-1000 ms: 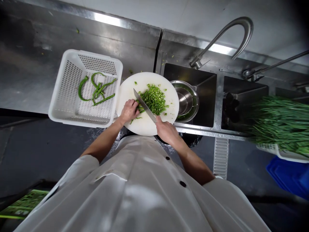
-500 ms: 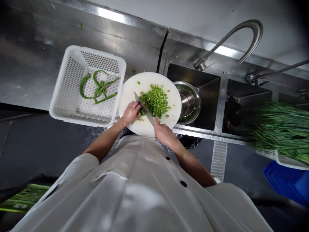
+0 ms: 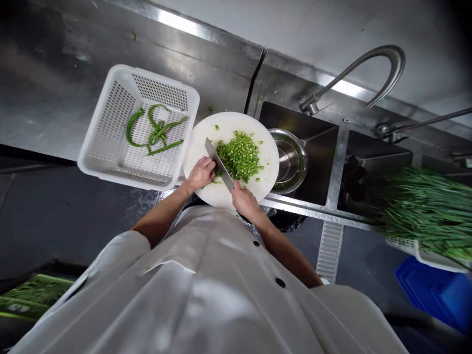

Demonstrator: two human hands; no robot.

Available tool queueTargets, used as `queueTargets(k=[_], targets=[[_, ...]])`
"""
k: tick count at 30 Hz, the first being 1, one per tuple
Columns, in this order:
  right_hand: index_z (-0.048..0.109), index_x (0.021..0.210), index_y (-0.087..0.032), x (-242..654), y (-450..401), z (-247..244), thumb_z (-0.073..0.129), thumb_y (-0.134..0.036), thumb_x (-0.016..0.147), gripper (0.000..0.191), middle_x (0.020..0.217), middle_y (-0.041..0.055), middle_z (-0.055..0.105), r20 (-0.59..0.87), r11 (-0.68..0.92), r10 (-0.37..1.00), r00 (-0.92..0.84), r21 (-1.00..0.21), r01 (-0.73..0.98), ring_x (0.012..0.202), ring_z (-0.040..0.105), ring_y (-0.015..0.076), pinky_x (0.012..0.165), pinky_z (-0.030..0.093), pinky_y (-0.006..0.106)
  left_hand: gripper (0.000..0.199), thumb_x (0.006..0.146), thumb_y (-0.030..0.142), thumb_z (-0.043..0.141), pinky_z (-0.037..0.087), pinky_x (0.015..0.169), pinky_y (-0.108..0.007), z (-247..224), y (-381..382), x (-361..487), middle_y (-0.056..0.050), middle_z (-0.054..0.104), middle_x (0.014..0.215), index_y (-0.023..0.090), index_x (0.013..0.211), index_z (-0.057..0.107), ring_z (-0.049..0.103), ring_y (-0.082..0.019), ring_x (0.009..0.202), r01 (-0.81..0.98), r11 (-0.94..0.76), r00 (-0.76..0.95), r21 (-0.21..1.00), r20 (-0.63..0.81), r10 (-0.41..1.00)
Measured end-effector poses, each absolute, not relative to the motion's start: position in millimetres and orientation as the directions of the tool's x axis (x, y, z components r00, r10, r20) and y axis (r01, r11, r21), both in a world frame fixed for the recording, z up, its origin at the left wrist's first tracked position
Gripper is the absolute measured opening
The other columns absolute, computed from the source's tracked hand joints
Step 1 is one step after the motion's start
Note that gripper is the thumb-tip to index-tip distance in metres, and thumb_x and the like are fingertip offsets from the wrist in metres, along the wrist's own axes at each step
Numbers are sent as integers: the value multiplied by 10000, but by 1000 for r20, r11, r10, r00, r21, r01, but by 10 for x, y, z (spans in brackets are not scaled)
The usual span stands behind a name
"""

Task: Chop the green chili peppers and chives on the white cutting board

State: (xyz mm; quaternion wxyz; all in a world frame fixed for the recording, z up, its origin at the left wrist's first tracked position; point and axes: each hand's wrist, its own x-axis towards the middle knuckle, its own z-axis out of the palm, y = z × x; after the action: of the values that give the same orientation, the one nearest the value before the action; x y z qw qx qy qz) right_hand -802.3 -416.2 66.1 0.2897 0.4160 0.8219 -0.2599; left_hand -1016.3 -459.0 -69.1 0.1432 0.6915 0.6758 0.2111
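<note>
My right hand is closed round the handle of a kitchen knife, whose broad blade points up and left across a round white cutting board. Against the blade's left side, my left hand has its fingers curled down on green chili peppers; only thin ends show, the rest is under the fingers. Right of the blade lies a heap of chopped green chili, with stray bits around it. Several whole green chilies lie in a white perforated basket left of the board.
The board's right edge overhangs a sink with a steel bowl in it. A curved faucet rises behind. Far right, a white basket holds long green stalks, above a blue container.
The view has shifted and tilted slightly. Both hands stay at the board, and the knife stands a little steeper beside my left fingers.
</note>
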Motion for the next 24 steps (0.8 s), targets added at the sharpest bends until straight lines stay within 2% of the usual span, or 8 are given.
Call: queueTargets(k=[5, 9, 11, 14, 18, 21, 24], targets=[[362, 1456, -146, -7960, -4128, 751, 278, -306, 1095, 404, 1082, 200, 725, -672, 549, 547, -500, -163, 820, 1017, 713, 317, 839, 497, 369, 175, 866, 213, 547, 479, 954, -525, -646, -4686, -10151, -137, 582, 1083, 201, 1018, 633, 524, -315, 1040, 860, 0, -68, 511, 114, 991], [388, 1436, -144, -7934, -4196, 807, 284, -253, 1076, 390, 1055, 198, 727, -699, 586, 477, -532, -198, 786, 984, 724, 327, 822, 507, 380, 114, 851, 178, 536, 492, 912, -494, -653, -4715, -10133, -129, 580, 963, 195, 919, 625, 521, -302, 969, 876, -12, -35, 482, 88, 995], [386, 1434, -131, -7989, -4230, 720, 277, -242, 1074, 392, 1089, 211, 721, -704, 576, 487, -517, -186, 796, 1007, 721, 331, 825, 515, 387, 104, 850, 155, 526, 497, 897, -479, -671, -4711, -10132, -120, 577, 918, 202, 868, 618, 522, -291, 945, 868, -18, -28, 496, 85, 996], [353, 1466, -130, -8030, -4236, 660, 261, -273, 1085, 417, 1110, 217, 716, -692, 567, 522, -499, -156, 809, 1024, 719, 332, 842, 521, 402, 109, 858, 161, 524, 499, 906, -484, -669, -4734, -10141, -115, 583, 936, 210, 857, 621, 526, -286, 951, 853, -13, -45, 522, 98, 994], [351, 1465, -142, -7928, -4223, 866, 259, -278, 1080, 418, 1032, 202, 724, -691, 614, 497, -525, -148, 775, 984, 722, 336, 839, 523, 416, 110, 868, 214, 545, 491, 945, -516, -643, -4810, -10135, -131, 590, 1025, 209, 915, 645, 523, -301, 1000, 853, -21, -54, 522, 128, 990], [392, 1412, -155, -7907, -4245, 903, 282, -243, 1067, 372, 1015, 190, 726, -720, 619, 462, -518, -157, 770, 970, 722, 322, 826, 520, 394, 117, 881, 199, 528, 500, 918, -495, -669, -4830, -10112, -127, 585, 964, 210, 894, 643, 515, -293, 963, 859, -37, -25, 511, 113, 993], [402, 1392, -160, -7980, -4263, 723, 270, -258, 1080, 353, 1081, 192, 723, -726, 572, 480, -493, -167, 803, 999, 718, 311, 830, 516, 376, 146, 908, 187, 495, 507, 907, -464, -698, -4822, -10100, -113, 576, 918, 213, 858, 630, 516, -277, 936, 865, -36, -16, 500, 98, 995]])
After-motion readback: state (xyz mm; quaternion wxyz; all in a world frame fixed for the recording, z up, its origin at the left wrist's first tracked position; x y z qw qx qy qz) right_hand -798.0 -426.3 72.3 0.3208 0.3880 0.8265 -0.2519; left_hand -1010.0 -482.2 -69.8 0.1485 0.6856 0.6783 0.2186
